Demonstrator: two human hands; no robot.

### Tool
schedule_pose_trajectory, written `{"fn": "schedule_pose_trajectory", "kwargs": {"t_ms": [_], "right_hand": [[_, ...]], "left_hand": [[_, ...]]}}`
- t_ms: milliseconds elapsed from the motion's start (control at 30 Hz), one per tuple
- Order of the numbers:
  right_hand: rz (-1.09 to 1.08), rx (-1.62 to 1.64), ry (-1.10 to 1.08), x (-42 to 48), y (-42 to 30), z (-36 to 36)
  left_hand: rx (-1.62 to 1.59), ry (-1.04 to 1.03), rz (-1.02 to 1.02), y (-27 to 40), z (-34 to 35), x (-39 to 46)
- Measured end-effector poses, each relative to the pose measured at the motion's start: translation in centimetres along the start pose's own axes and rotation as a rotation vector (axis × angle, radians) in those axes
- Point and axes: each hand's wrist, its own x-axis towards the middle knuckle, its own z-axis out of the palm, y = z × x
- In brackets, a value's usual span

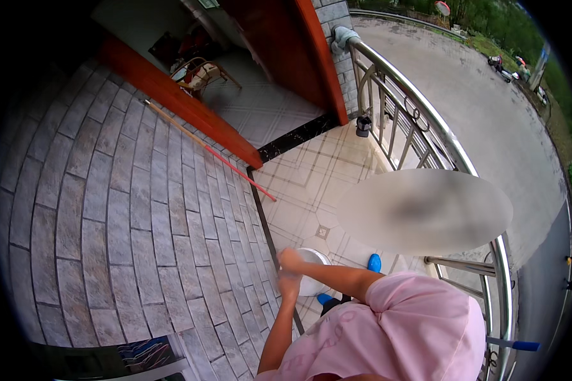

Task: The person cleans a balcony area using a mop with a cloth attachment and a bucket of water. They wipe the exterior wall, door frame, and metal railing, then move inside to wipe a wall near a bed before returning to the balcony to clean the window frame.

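My right hand [291,260] and my left hand [290,281] meet over the near rim of a white bucket [312,283] on the tiled floor. The right forearm reaches across the bucket's top; the left comes up from below. Both hands are motion-blurred, and whether anything is between them cannot be made out. The bucket stands close to the grey brick-patterned wall [171,238], partly hidden by my right arm. Blue shoes [374,263] show beside it.
A red and wooden pole [209,150] leans along the wall near an orange-red door frame [181,100]. A metal railing [429,109] curves along the right, with a cloth [344,39] on its end and a cap [363,126] below. A blurred patch hides part of the floor and railing.
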Motion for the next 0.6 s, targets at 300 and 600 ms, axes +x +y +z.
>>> {"fn": "schedule_pose_trajectory", "kwargs": {"t_ms": [300,600], "right_hand": [[0.252,0.880,-0.423,0.0,4.5,-19.2],[0.071,1.203,-0.310,2.3,0.4,-32.2]], "left_hand": [[-0.080,-0.029,0.269,11.5,-2.4,4.4],[-1.064,-0.504,-0.164,20.4,-7.5,12.0]]}}
